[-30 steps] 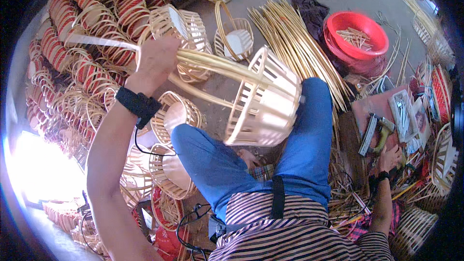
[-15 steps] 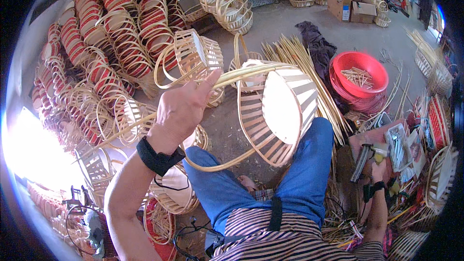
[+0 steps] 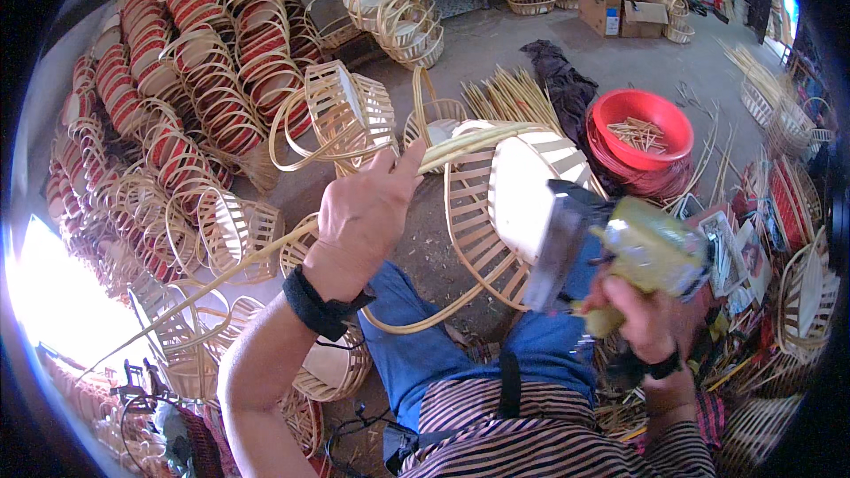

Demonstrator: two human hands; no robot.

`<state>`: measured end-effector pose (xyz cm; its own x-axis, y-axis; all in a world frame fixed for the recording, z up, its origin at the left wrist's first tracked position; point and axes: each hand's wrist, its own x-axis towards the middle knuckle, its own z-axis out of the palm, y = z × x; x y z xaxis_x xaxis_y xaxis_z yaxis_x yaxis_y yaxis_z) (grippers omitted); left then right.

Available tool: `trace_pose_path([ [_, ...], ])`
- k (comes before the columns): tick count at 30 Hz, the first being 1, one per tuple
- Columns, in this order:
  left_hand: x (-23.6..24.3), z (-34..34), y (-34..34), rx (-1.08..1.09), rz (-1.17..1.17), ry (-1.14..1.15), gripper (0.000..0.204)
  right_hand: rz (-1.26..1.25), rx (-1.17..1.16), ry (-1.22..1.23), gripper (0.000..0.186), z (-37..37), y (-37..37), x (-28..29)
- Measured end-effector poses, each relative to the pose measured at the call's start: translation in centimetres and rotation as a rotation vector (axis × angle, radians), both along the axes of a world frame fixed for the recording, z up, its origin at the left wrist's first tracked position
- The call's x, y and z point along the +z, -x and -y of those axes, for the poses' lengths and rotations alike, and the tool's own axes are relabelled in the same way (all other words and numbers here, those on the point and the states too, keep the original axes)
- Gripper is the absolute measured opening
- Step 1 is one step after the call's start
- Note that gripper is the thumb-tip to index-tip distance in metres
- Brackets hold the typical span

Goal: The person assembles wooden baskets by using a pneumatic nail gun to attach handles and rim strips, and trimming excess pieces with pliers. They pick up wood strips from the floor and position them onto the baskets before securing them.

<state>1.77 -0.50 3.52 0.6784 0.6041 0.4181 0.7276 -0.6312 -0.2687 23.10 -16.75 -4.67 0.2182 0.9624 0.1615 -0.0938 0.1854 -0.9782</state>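
Observation:
My left hand (image 3: 367,208) is closed on bundled pale cane strips (image 3: 452,143) at the rim of a basket. That basket (image 3: 478,204) has slatted sides, a pale flat base and a hooped handle (image 3: 434,320), and is held up tilted over my knees. One long strip (image 3: 221,279) trails from the left hand toward the lower left. My right hand (image 3: 633,314) grips a yellow and dark staple gun (image 3: 651,248), blurred by motion. The gun is raised in front of the basket's right side and hides part of it; whether they touch I cannot tell.
Stacks of red-and-natural baskets (image 3: 190,62) fill the left. Plain baskets (image 3: 350,111) stand before me. A red basin (image 3: 642,128) with short sticks sits at the right, beside dark cloth (image 3: 560,80) and a cane bundle (image 3: 509,97). Cardboard boxes (image 3: 620,9) lie farther back.
My right hand has lifted the staple gun from the right side and brought it in toward the basket. My left hand, still holding the cane strips, has shifted slightly right and down.

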Motion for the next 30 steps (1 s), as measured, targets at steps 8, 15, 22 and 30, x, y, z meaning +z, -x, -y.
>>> trace_pose_path([
  [8,-0.2,0.4,-0.3,-0.005,0.067,0.139,0.028,-0.025,0.263,0.069,0.035,-4.4,6.0,-3.3],
  [15,-0.2,0.6,-0.8,-0.053,0.069,0.061,0.024,-0.025,0.173,-0.084,0.036,-4.8,6.4,-3.8],
  [22,0.3,1.1,-1.2,-0.044,0.042,0.053,0.024,-0.084,0.182,-0.054,0.034,-5.0,6.0,-3.2],
  [30,0.7,1.2,-1.2,0.045,0.044,0.135,0.030,-0.121,0.184,-0.072,0.030,-5.1,6.3,-1.9],
])
